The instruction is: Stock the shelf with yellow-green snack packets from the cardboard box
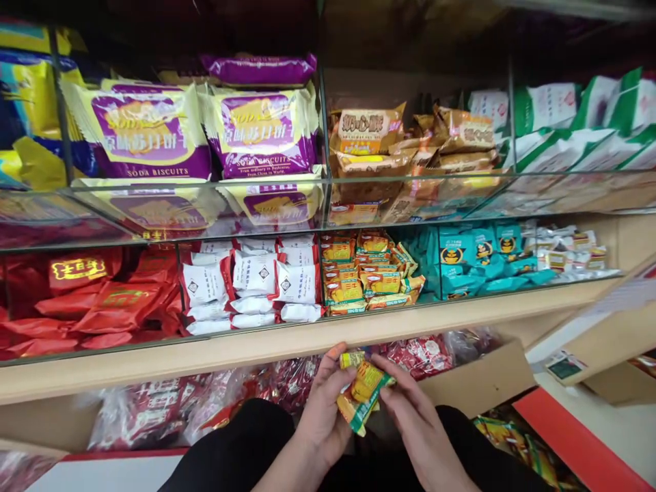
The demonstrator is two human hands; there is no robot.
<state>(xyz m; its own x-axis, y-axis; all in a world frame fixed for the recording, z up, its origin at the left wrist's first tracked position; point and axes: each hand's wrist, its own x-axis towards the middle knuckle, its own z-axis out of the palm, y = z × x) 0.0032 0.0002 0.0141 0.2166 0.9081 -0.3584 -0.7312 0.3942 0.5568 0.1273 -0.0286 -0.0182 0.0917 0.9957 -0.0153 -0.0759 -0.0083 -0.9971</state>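
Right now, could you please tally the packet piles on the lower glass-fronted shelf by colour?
Red pile: 1
White-and-red pile: 1
Orange-and-yellow pile: 1
Teal pile: 1
White-and-gold pile: 1
Total: 5, besides the packets held in both hands

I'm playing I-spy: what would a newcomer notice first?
Probably the big purple biscuit packs up top, left of centre, or the red packets below at far left. Low in the middle, the left hand and right hand hold a small yellow-and-green packet.
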